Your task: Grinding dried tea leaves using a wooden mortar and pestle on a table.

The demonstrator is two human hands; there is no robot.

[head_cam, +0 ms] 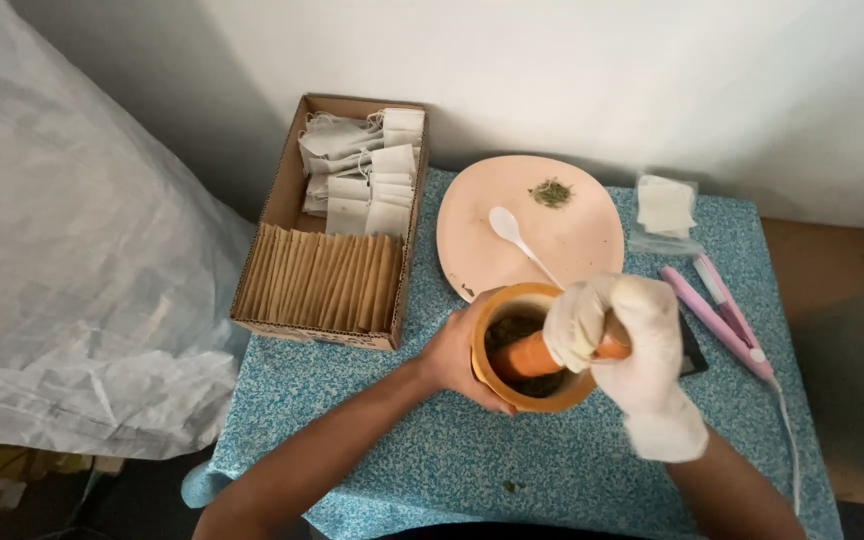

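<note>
Bare left hand, white glove (thin, wrinkled) on right hand

The upper end of the orange pestle was hidden inside the gloved right hand, and its tip was lost in the dark green matter in the mortar. The left hand covered the mortar's left wall. The white spoon ran behind the mortar rim. A dark flat thing lay mostly behind the right hand, unidentifiable. Both elbows were cut off by the bottom edge, as was the desk.
</note>
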